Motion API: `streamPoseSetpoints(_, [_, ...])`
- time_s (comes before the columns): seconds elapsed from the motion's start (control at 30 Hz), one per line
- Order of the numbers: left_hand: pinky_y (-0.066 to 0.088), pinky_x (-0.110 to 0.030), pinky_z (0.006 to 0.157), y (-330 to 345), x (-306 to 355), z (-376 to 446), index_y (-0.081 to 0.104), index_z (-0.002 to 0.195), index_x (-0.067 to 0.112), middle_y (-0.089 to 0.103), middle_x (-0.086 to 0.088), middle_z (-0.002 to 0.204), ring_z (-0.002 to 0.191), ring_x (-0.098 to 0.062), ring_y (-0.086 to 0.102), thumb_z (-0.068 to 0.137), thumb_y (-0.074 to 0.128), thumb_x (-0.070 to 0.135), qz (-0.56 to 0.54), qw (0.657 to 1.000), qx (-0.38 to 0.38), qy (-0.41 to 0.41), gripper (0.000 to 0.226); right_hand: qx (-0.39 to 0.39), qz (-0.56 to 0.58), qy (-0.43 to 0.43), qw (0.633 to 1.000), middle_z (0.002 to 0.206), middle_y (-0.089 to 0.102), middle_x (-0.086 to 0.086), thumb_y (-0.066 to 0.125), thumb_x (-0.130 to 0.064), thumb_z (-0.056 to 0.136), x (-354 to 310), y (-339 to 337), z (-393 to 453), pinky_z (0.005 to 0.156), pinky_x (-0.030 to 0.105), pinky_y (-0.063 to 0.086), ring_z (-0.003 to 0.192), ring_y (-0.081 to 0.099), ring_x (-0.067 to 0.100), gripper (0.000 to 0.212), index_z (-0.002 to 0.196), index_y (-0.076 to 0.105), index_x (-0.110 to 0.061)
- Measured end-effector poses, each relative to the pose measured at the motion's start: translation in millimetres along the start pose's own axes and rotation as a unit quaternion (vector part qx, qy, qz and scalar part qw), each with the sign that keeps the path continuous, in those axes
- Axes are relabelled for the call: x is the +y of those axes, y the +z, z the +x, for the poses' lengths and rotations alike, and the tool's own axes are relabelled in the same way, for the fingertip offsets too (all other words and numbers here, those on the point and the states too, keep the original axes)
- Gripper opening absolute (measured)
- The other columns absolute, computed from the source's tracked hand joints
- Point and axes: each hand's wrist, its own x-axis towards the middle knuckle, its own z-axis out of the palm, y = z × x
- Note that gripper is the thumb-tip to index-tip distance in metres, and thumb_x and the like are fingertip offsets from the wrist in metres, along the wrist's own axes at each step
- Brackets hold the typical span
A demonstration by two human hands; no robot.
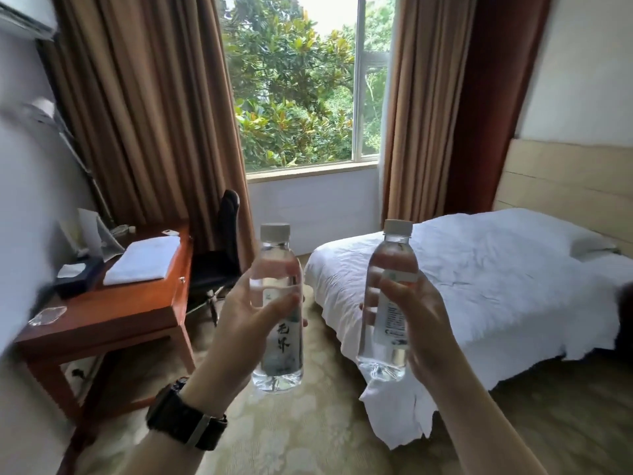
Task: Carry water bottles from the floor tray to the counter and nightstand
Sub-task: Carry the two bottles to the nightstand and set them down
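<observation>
Two bare forearms fill the bottom of the frame, a chunky black watch (186, 419) strapped on the left wrist. One clear water bottle (278, 313) is gripped upright by the left hand (246, 323) at lower centre, fingers wrapped round the middle, white cap on top. Just right of it, a second bottle (388, 303) is held by the right hand (421, 323), tilted a bit, thumb and fingers curled round its label. Both bottles are kept up in the air, apart from each other. At left, a reddish wooden tabletop (130, 303) can be seen with a folded white towel (142, 260) on it. A white bed (479, 286) is spread across the right side, and a window (301, 80) with brown curtains is seen up top.
</observation>
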Motion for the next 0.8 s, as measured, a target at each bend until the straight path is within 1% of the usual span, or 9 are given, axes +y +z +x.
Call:
streamPoseSetpoints(0.13, [0.058, -0.033, 0.061, 80.6, -22.1, 67.3, 0.072, 0.089, 0.027, 0.072, -0.009, 0.082, 0.07, -0.027, 0.071, 0.057, 0.077, 0.035, -0.061, 0.994, -0.091, 0.008, 0.033, 0.093, -0.051, -0.014, 0.994, 0.086, 0.072, -0.001, 0.068, -0.053, 0.061, -6.6, -73.6, 29.6, 0.064, 0.023, 0.056, 0.078, 0.073, 0.019, 0.054, 0.107, 0.064, -0.024])
streamPoseSetpoints(0.27, [0.057, -0.04, 0.063, 176.8, -46.2, 113.1, 0.069, 0.1, 0.021, 0.071, -0.014, 0.086, 0.069, -0.031, 0.07, 0.059, 0.076, 0.035, -0.097, 0.974, -0.202, -0.011, 0.044, 0.202, -0.096, -0.038, 0.974, 0.093, 0.074, 0.001, 0.068, -0.05, 0.065, -23.7, -157.7, 35.4, 0.07, 0.032, 0.058, 0.085, 0.073, 0.023, 0.038, 0.1, 0.068, -0.034])
streamPoseSetpoints(0.33, [0.058, -0.041, 0.065, 224.0, -60.9, 133.9, 0.065, 0.109, 0.016, 0.071, -0.014, 0.087, 0.07, -0.033, 0.07, 0.061, 0.075, 0.034, -0.107, 0.959, -0.263, -0.019, 0.052, 0.255, -0.119, -0.05, 0.958, 0.106, 0.073, 0.001, 0.067, -0.051, 0.065, -29.5, -197.1, 35.0, 0.082, 0.041, 0.057, 0.097, 0.071, 0.025, 0.046, 0.108, 0.066, -0.036])
streamPoseSetpoints(0.4, [0.059, -0.038, 0.064, 270.1, -77.0, 151.3, 0.062, 0.112, 0.013, 0.071, -0.015, 0.087, 0.069, -0.032, 0.071, 0.064, 0.074, 0.033, -0.117, 0.942, -0.314, -0.026, 0.054, 0.302, -0.137, -0.055, 0.942, 0.103, 0.073, 0.001, 0.067, -0.049, 0.064, -32.2, -234.7, 34.7, 0.079, 0.038, 0.058, 0.096, 0.072, 0.024, 0.052, 0.113, 0.064, -0.031])
streamPoseSetpoints(0.47, [0.059, -0.038, 0.065, 313.3, -93.8, 167.9, 0.061, 0.112, 0.013, 0.071, -0.016, 0.088, 0.07, -0.033, 0.072, 0.065, 0.074, 0.036, -0.128, 0.929, -0.346, -0.04, 0.054, 0.347, -0.148, -0.051, 0.925, 0.091, 0.074, 0.002, 0.069, -0.041, 0.066, -31.9, -270.5, 37.9, 0.064, 0.025, 0.057, 0.081, 0.073, 0.019, 0.049, 0.111, 0.063, -0.023])
streamPoseSetpoints(0.53, [0.059, -0.038, 0.066, 353.0, -113.0, 187.5, 0.063, 0.109, 0.016, 0.072, -0.016, 0.087, 0.07, -0.035, 0.072, 0.065, 0.073, 0.037, -0.136, 0.916, -0.374, -0.05, 0.05, 0.385, -0.166, -0.045, 0.907, 0.091, 0.072, 0.008, 0.066, -0.037, 0.07, -27.6, -303.8, 49.1, 0.061, 0.021, 0.056, 0.077, 0.073, 0.019, 0.04, 0.107, 0.063, -0.025])
streamPoseSetpoints(0.63, [0.058, -0.035, 0.063, 409.1, -137.3, 227.8, 0.066, 0.104, 0.02, 0.072, -0.015, 0.084, 0.068, -0.034, 0.072, 0.063, 0.074, 0.035, -0.147, 0.904, -0.398, -0.055, 0.044, 0.424, -0.186, -0.052, 0.885, 0.096, 0.07, 0.012, 0.066, -0.05, 0.064, -21.6, -351.6, 87.0, 0.071, 0.036, 0.058, 0.086, 0.071, 0.028, 0.041, 0.102, 0.066, -0.035])
streamPoseSetpoints(0.7, [0.059, -0.033, 0.062, 446.4, -151.0, 259.2, 0.067, 0.101, 0.022, 0.073, -0.014, 0.084, 0.067, -0.033, 0.072, 0.062, 0.073, 0.035, -0.142, 0.896, -0.418, -0.053, 0.042, 0.447, -0.199, -0.054, 0.87, 0.097, 0.07, 0.012, 0.065, -0.053, 0.063, -14.6, -384.9, 117.9, 0.08, 0.044, 0.058, 0.091, 0.07, 0.032, 0.047, 0.105, 0.065, -0.032])
streamPoseSetpoints(0.8, [0.059, -0.038, 0.065, 509.7, -164.5, 311.8, 0.068, 0.099, 0.023, 0.072, -0.014, 0.083, 0.069, -0.034, 0.071, 0.062, 0.072, 0.034, -0.153, 0.879, -0.449, -0.052, 0.039, 0.472, -0.214, -0.047, 0.854, 0.103, 0.069, 0.013, 0.064, -0.056, 0.063, -11.8, -435.7, 167.1, 0.079, 0.042, 0.057, 0.096, 0.068, 0.035, 0.058, 0.113, 0.062, -0.025])
